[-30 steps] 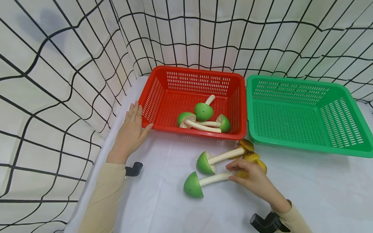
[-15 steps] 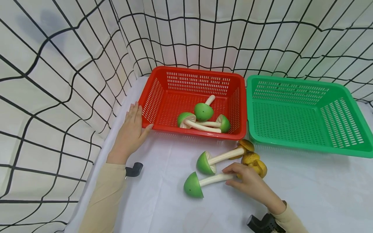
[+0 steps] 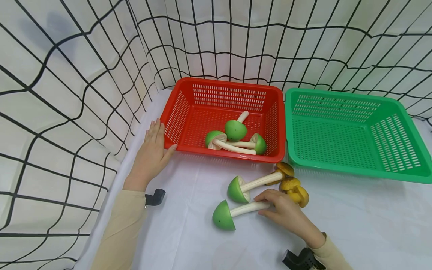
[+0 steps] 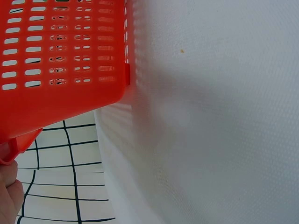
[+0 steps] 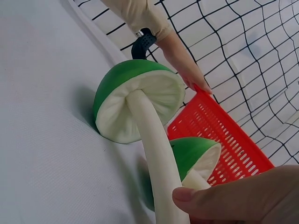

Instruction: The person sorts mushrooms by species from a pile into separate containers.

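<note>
Toy mushrooms with green caps and pale stems lie on the white cloth. My right hand [image 3: 287,214] has thumb and index finger on either side of the stem end of the nearer green mushroom [image 3: 224,216]. In the right wrist view my thumb [image 5: 187,194] presses on that stem, while the other fingers are mostly hidden. Just behind it is a second green mushroom [image 3: 237,189], its stem pointing right. My left hand [image 3: 148,155] rests with straight fingers on the left front corner of the red basket [image 3: 222,153]. Several green mushrooms lie inside this basket.
Beside the red basket stands a green basket [image 3: 357,171]. A brown mushroom [image 3: 286,168] and a yellow mushroom [image 3: 298,193] lie close to my right hand, in front of the baskets. Black wire mesh [image 3: 249,56] backed with white sheeting rises behind and at the left.
My right hand has shifted slightly left and down along the nearer green mushroom's stem, uncovering more of the yellow mushroom. The left hand and both baskets have stayed put.
</note>
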